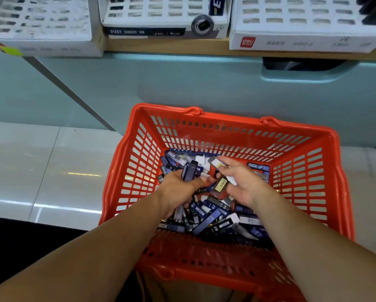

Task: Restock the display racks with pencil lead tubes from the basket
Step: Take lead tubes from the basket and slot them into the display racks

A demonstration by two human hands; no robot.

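Beyond the orange basket (204,256), white display racks (167,9) are shown; inside it, the left hand (178,188) and right hand (246,184) are each closed round several pencil lead tubes (208,214). Judged light, stiff, slick; best pinched across flat sides.

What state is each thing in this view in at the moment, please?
Orange basket: bottom covered by loose lead tubes.
Left hand: in the basket, gripping dark lead tubes.
Right hand: in the basket, holding yellow-labelled tubes.
Middle display rack: mostly empty slots.
Right display rack: mostly empty slots.
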